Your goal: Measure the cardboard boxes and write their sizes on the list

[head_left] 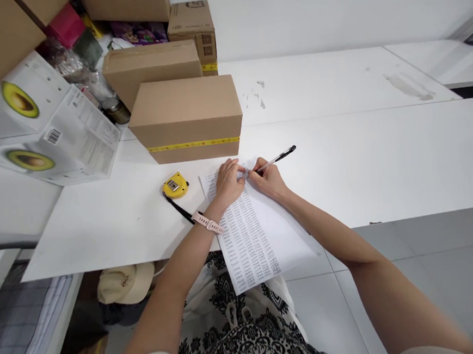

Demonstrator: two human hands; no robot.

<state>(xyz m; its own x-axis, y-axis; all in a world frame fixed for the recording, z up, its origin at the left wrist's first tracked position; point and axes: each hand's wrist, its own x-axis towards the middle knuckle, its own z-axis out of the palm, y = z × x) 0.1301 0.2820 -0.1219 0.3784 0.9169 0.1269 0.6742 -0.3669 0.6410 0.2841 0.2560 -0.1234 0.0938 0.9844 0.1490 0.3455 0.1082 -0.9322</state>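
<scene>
My right hand [268, 180] is closed around a pen [279, 156] with a clear barrel and black end. The pen's lower end is at the top of a paper sheet [248, 247], though my fingers hide the tip. Rows of handwritten or printed entries cover the sheet, which hangs over the table's front edge. My left hand [229, 182] rests on the sheet's upper part, fingers extended, just left of the pen. Left of the sheet lies a yellow tape measure [175, 185] with a black strap running towards my wrist.
A taped cardboard box [187, 121] stands on the white table [362, 161] behind my hands, with another box [151, 61] behind it. White cartons with avocado pictures [73, 130] stand at the left. Beneath the table, a cream cap [126, 284] is visible.
</scene>
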